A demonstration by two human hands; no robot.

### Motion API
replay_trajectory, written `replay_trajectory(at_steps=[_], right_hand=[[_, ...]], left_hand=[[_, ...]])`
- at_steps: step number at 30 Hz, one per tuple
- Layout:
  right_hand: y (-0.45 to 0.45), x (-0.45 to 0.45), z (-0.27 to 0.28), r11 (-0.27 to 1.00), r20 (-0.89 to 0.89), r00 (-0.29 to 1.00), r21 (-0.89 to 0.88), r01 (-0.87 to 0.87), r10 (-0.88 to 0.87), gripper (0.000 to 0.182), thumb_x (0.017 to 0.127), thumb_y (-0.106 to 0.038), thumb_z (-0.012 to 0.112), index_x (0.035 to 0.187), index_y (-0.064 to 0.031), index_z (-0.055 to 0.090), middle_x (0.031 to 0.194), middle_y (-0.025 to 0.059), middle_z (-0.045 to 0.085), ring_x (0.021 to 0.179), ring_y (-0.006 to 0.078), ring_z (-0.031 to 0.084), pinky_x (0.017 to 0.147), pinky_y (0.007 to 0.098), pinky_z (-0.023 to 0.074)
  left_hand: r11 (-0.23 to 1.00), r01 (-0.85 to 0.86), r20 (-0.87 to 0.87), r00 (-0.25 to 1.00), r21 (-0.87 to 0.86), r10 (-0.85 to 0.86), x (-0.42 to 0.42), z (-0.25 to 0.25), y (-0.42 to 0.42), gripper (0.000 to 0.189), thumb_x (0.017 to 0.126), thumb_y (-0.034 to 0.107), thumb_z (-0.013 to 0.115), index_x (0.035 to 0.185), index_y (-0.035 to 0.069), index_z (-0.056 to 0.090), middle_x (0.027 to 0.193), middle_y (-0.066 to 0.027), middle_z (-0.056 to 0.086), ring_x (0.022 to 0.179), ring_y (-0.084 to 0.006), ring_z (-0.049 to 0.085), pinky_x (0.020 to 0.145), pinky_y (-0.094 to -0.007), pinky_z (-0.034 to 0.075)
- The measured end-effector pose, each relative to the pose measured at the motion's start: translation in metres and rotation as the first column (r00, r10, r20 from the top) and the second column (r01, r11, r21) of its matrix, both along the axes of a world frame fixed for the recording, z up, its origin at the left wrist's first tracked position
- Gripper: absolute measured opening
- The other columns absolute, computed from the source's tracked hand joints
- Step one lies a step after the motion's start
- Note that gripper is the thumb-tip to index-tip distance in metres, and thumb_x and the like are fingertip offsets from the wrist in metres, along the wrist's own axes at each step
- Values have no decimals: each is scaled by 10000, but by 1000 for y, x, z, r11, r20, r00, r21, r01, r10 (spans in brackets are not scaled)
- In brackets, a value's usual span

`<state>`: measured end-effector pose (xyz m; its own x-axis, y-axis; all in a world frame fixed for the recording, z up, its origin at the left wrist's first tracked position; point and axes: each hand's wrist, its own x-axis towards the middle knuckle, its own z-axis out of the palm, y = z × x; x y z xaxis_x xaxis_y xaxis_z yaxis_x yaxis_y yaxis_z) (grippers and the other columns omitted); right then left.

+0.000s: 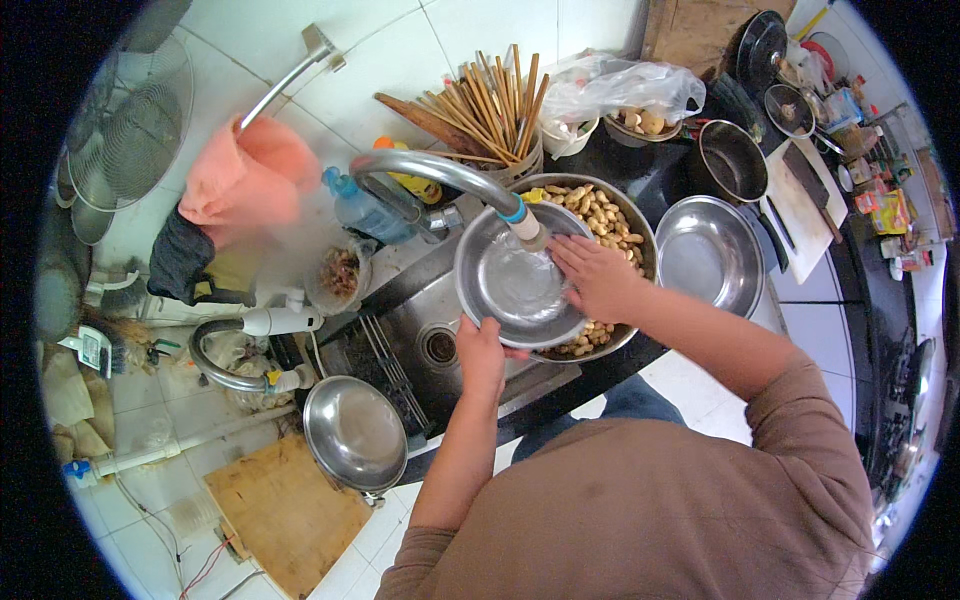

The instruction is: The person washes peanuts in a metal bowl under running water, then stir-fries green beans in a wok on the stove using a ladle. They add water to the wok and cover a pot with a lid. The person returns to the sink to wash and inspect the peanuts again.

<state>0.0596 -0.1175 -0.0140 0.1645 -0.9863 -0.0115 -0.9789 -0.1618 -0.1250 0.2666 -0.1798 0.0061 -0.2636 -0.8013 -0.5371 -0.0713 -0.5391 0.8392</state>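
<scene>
A stainless steel bowl [517, 277] with clear water in it is tilted beneath the curved metal faucet [435, 166]. Its near-left rim is gripped by my left hand [484, 356], thumb on the outside and fingertips showing below. My right hand [600, 276] reaches over the right rim, fingers stretched flat against the inner wall near the faucet's outlet. Under and to the right of this bowl is a larger metal basin holding unshelled peanuts [600, 214], partly covered by the bowl. The sink [412, 304] with its drain lies to the left.
Right of the peanuts stands another steel bowl [709, 255], near a dark pot [731, 161] and a cutting board [806, 202] with knives. Behind are chopsticks [506, 112] in a container. A second faucet [214, 356] and a metal basin [355, 433] are at left.
</scene>
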Motion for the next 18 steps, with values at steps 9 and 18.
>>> replay_trajectory(at_steps=[9,18], right_hand=[[-18,68,5,968,821,571,154,-198,-14,573,851,-229,475,1351,25,359,1386,230,370,1258,343,397,1053,412,320],[3,7,5,995,54,999,-101,10,-5,528,826,-209,511,1290,30,435,1374,219,389,1283,315,372,1070,419,299]], left_hand=[[1000,17,-9,1000,0,-17,2,-6,-2,230,818,55,414,1030,-4,482,833,-150,608,515,-228,610,352,-304,519],[998,57,-42,998,13,-56,6,-2,11,314,823,49,401,1127,-8,450,879,-166,600,514,-248,614,351,-300,517]])
